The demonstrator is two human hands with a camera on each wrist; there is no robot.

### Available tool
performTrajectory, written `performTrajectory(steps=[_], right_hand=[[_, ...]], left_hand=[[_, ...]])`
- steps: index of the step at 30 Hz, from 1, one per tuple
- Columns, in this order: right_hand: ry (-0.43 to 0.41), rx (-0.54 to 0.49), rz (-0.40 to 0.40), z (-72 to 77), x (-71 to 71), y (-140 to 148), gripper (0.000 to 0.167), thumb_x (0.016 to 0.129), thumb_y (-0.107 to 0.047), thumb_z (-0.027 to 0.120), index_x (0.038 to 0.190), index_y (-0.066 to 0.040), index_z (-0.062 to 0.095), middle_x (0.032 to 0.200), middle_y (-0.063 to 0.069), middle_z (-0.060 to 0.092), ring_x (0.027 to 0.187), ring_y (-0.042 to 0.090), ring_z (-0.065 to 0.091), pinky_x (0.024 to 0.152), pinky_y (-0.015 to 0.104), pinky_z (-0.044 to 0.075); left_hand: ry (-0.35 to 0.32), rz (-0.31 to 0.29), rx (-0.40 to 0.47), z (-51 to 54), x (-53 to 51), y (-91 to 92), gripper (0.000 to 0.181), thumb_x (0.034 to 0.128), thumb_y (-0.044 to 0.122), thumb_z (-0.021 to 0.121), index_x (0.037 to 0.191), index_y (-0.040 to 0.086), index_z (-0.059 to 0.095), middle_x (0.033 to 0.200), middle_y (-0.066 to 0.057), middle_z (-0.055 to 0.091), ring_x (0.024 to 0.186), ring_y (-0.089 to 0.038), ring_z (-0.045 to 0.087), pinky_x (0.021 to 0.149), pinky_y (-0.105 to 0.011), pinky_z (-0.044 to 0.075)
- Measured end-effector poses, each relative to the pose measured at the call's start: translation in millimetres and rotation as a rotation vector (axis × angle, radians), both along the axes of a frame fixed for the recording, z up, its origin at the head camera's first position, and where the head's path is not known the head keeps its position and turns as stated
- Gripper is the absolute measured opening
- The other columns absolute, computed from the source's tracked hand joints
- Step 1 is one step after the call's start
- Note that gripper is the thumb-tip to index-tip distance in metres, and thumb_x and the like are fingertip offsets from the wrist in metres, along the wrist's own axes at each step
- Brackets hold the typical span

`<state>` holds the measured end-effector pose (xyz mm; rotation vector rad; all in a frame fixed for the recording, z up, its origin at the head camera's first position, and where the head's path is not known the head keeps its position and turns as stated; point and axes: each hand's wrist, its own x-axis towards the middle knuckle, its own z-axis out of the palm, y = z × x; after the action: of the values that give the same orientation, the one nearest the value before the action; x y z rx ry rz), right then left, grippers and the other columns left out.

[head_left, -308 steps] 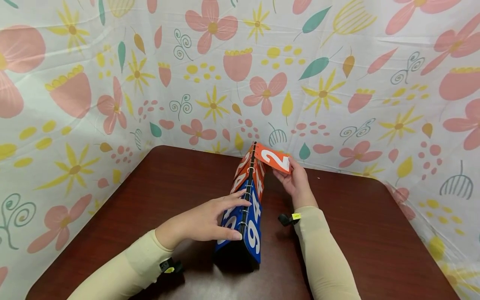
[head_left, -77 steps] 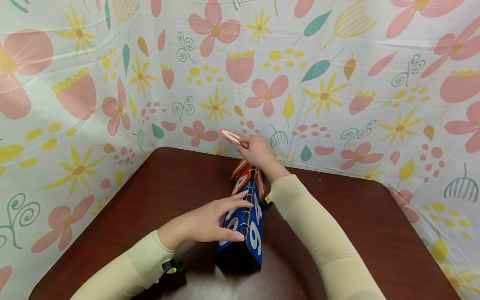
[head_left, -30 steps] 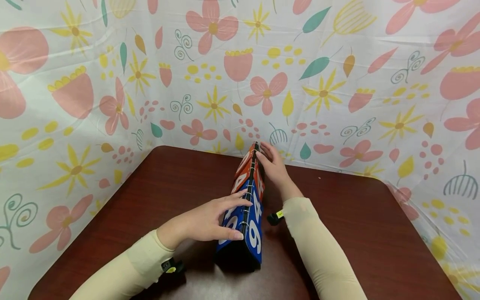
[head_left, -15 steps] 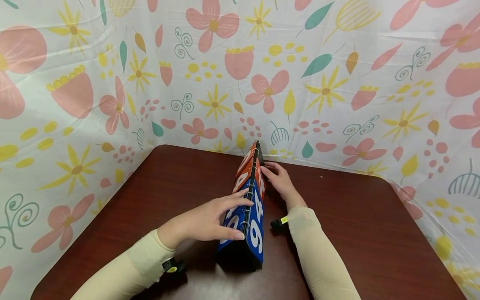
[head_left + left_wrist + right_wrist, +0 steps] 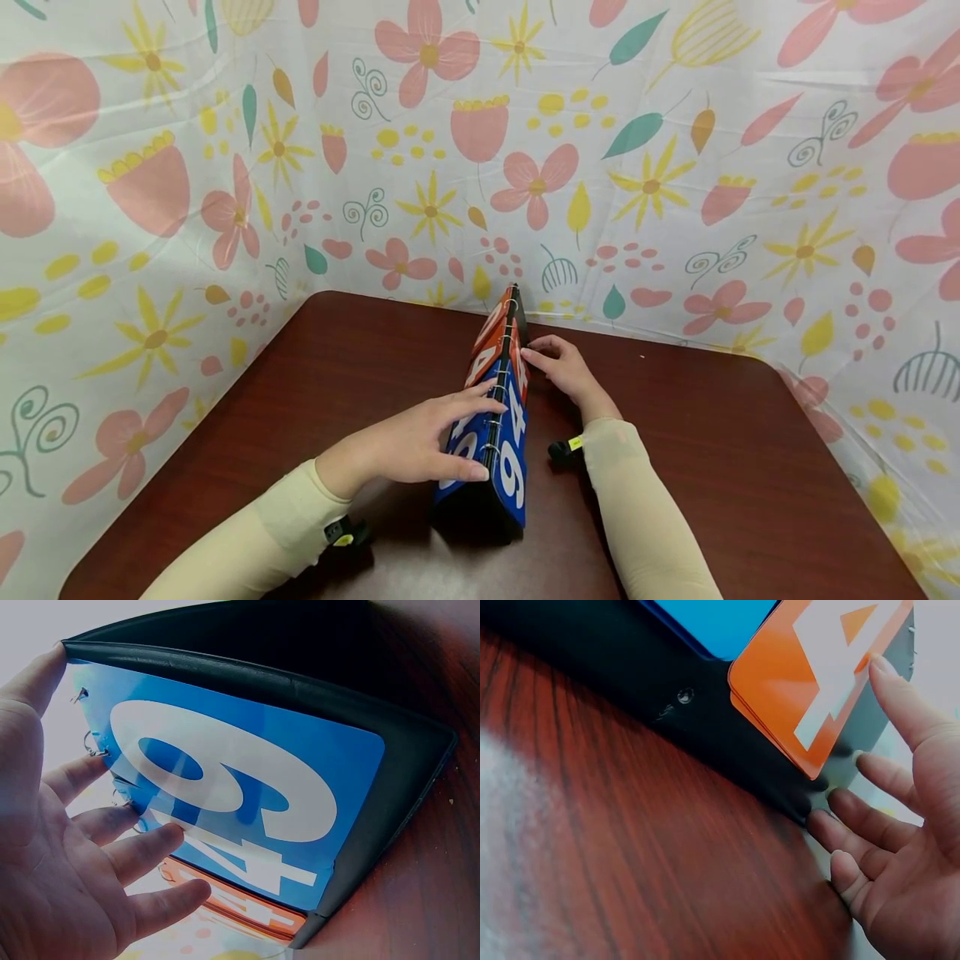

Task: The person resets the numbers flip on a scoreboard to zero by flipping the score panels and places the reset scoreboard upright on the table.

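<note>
A black tent-shaped flip scoreboard (image 5: 480, 510) stands lengthwise on the table, with ringed number cards on both sides. My left hand (image 5: 408, 437) spreads over its near half, thumb at the near end and fingertips along the ringed ridge. The left wrist view shows the blue card with a 6 or 9 (image 5: 300, 787) beside that open palm. At the far right side, my right hand (image 5: 570, 377) has its thumb on an orange 4 card (image 5: 780, 675); the other fingers are loosely bent near the board's black far end. Behind that card the black panel is bare.
The dark red-brown table (image 5: 360, 358) extends on both sides of the board. A flower-printed cloth (image 5: 645, 217) hangs behind and at the left. Each wrist wears a small black camera, such as the one by the left cuff (image 5: 347, 533).
Earlier my right hand held an orange 2 card, then swung a card over the ridge to the left. Since then it has come back and moved nearer along the right side. The left hand has stayed put.
</note>
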<state>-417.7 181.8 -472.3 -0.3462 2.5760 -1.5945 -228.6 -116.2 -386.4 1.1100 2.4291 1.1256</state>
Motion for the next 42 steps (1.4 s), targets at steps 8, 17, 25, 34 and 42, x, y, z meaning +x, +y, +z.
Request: performTrajectory(steps=[8,17,25,34,42], right_hand=[[0.007,-0.007,0.006,-0.4,1.5,-1.5,0.053,0.091,-0.058,0.071,0.120,-0.014,0.069,0.117,0.010,0.068,0.098,0.026,0.061,0.081,0.032,0.053],[0.033,0.005,0.062,3.3,4.3,-2.0,0.045,0.095,-0.051,0.069,0.114,-0.011,0.069,0.110,0.010,0.067,0.097,0.025,0.058,0.085,0.034,0.049],[0.007,0.033,0.113,7.1,6.5,-1.6,0.036,0.096,-0.043,0.072,0.102,-0.007,0.069,0.093,0.002,0.065,0.090,0.024,0.057,0.081,0.034,0.047],[-0.148,-0.198,0.158,18.7,9.6,13.6,0.024,0.099,-0.026,0.069,0.078,-0.015,0.064,0.089,0.001,0.074,0.075,0.018,0.070,0.071,0.030,0.062],[-0.103,-0.177,0.136,24.5,14.6,13.9,0.023,0.101,-0.024,0.066,0.093,-0.005,0.075,0.083,-0.004,0.073,0.073,0.013,0.066,0.070,0.025,0.059]], left_hand=[[0.014,0.007,-0.007,-0.1,0.5,0.2,0.074,0.0920,0.063,0.066,0.156,0.038,0.039,0.172,0.019,0.014,0.161,-0.017,0.018,0.125,-0.061,0.027],[0.010,0.012,-0.009,0.3,0.3,0.9,0.072,0.0918,0.062,0.067,0.155,0.041,0.039,0.172,0.019,0.014,0.160,-0.017,0.019,0.125,-0.060,0.027],[-0.013,0.022,-0.006,-0.5,0.6,1.1,0.070,0.0918,0.060,0.068,0.154,0.045,0.039,0.171,0.023,0.013,0.159,-0.013,0.020,0.125,-0.058,0.028],[-0.014,0.023,-0.001,-0.5,0.9,1.0,0.072,0.0915,0.061,0.068,0.155,0.043,0.039,0.171,0.023,0.012,0.160,-0.015,0.019,0.124,-0.060,0.030],[0.000,0.019,-0.002,-2.4,0.7,1.3,0.073,0.0912,0.062,0.067,0.155,0.042,0.039,0.172,0.021,0.013,0.160,-0.016,0.020,0.124,-0.061,0.030]])
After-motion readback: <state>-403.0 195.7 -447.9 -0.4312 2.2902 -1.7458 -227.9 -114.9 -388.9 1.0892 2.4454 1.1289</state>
